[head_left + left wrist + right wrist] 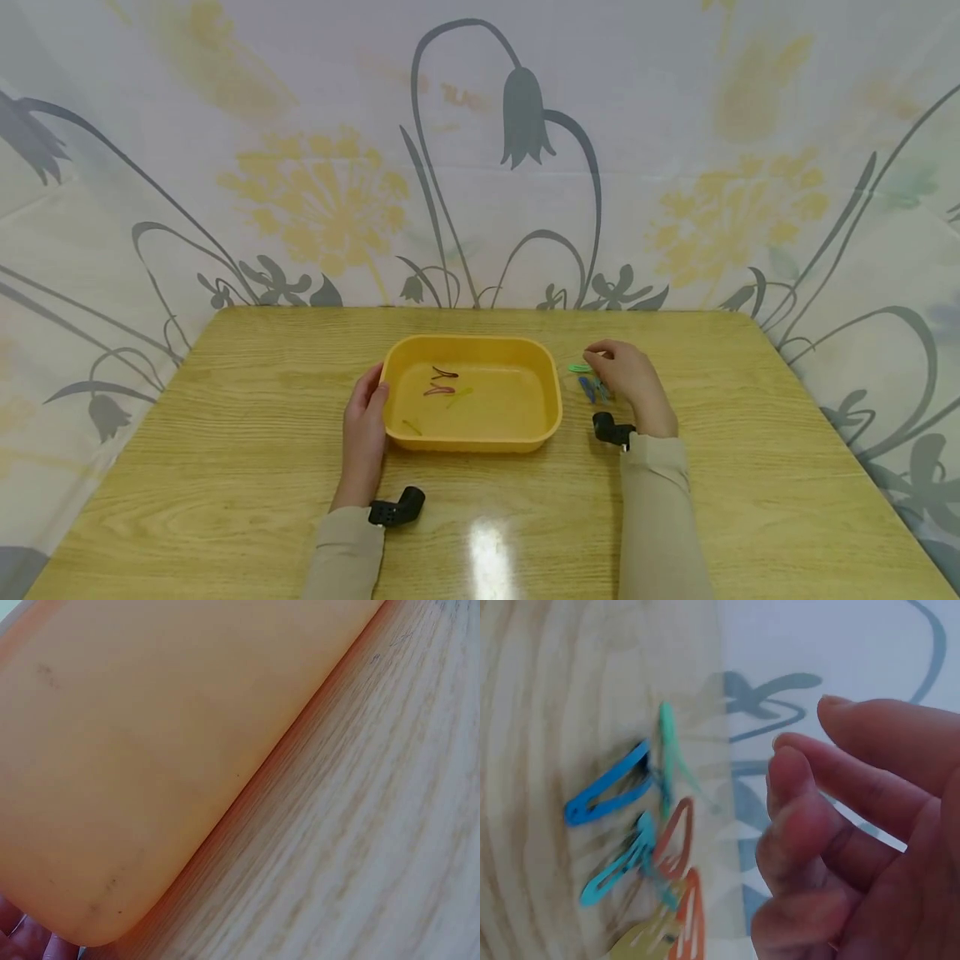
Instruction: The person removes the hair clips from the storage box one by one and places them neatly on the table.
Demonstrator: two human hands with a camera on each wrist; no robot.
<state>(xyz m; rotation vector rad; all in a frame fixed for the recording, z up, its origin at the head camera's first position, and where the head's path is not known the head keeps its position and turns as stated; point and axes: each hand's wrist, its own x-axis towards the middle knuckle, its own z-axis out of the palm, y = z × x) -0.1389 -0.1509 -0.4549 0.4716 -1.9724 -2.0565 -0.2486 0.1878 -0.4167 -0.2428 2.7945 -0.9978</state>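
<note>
My left hand [365, 419] grips the left end of a yellow plastic tray [472, 444], thumb at the rim. In the left wrist view, fingertips [28, 939] show at the corner of the tray wall [165, 750]. Inside the tray lie a dark brown snap hair clip [445, 373], a reddish one [440, 390] and two yellowish ones. My right hand [630, 375] hovers by a pile of snap clips right of the tray, fingers bent, thumb and index finger apart with nothing between them. The pile holds a green clip [667, 746], a blue clip [607, 787], a teal clip [615, 870], plus orange and yellow ones.
The tray stands on a wood-grain table [247, 467]. A flower-patterned cloth [480, 208] hangs behind the table and along both sides. Black cameras sit on both wrists, the right one [611, 429] close to the clip pile.
</note>
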